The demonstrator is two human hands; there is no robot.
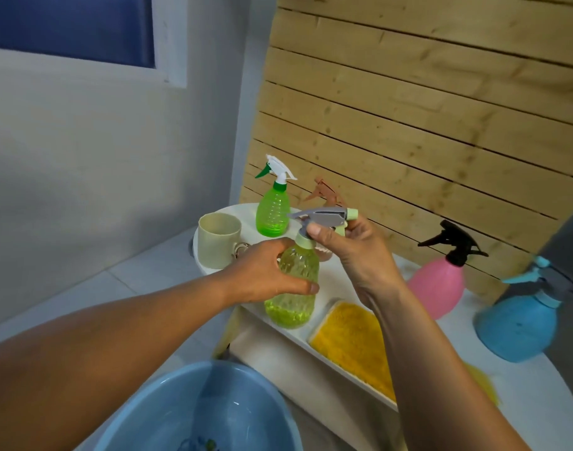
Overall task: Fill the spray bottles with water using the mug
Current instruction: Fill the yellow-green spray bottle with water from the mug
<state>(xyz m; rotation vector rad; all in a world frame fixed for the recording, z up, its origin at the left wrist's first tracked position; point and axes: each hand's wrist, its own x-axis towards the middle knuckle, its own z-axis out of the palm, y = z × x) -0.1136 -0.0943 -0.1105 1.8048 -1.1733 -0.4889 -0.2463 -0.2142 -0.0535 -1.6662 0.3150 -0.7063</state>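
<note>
Yellow cloth (352,345) flat on white table (523,402); wooden slat panel (425,109) behind.

The left hand (262,275) grips the body of the yellow-green spray bottle (293,288), which stands upright on the white table (523,395). The right hand (353,252) holds its grey spray head (324,218). Behind stand a beige mug (218,239) and a green spray bottle (273,208). A pink bottle (441,288) and a blue bottle (519,323) stand at the right. A yellow cloth (353,343) lies just beside the held bottle, and a blue basin (187,415) is below.

Soft, even indoor light fills the frame with only faint shadows. The window (70,24) at upper left reads dark blue. Wide-angle distortion bows the wooden slat wall (425,92), and the blue spray bottle (523,307) at right is blurred.
</note>
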